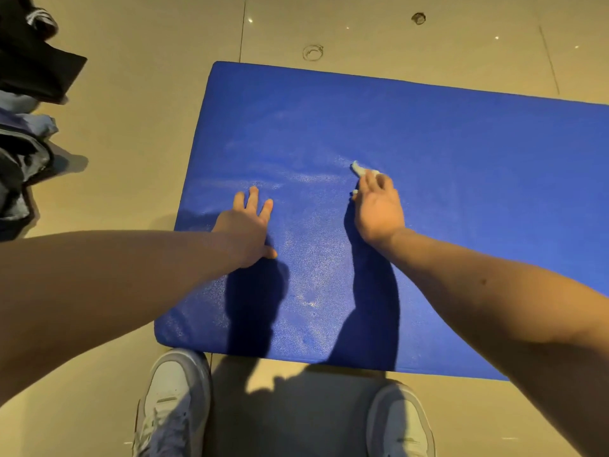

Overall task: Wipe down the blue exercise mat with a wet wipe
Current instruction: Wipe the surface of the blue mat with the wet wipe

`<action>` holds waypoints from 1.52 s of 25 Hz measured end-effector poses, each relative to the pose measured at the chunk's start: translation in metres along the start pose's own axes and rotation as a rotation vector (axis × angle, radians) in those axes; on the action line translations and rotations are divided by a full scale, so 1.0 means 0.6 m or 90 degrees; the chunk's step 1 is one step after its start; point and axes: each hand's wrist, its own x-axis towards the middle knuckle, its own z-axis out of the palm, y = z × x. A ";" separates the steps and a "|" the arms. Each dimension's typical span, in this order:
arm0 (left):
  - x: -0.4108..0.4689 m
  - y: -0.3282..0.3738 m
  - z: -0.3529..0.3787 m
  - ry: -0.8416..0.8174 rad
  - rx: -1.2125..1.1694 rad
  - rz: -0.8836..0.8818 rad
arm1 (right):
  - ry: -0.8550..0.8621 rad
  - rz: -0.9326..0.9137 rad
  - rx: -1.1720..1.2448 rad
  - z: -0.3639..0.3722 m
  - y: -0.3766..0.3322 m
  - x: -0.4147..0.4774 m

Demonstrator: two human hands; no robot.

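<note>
Left hand (pixel 245 225), fingers spread flat, steadies the thick blue foam exercise mat (pixel 461 192), seemingly against sliding, while at its 3 o'clock the right hand (pixel 379 207) presses a crumpled white wet wipe (pixel 360 168) down under straight fingers.

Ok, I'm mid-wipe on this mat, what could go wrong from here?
The wet wipe is a small wad, mostly hidden under the right hand; it could slip out or leave streaks. The left hand presses flat on the mat and may mark surface already cleaned. The mat lies on a glossy floor and might slide under the push.
</note>
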 end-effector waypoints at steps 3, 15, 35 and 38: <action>0.001 0.000 0.000 -0.003 0.001 -0.002 | -0.003 -0.013 0.036 -0.014 -0.046 -0.001; 0.001 -0.005 0.000 -0.016 -0.018 -0.008 | 0.002 -0.147 0.120 -0.022 -0.039 -0.016; -0.002 -0.001 -0.004 -0.008 -0.005 -0.011 | 0.118 -0.078 0.236 0.004 -0.106 -0.016; -0.003 0.000 -0.004 -0.005 0.000 -0.011 | 0.065 -0.179 0.152 0.010 -0.106 -0.045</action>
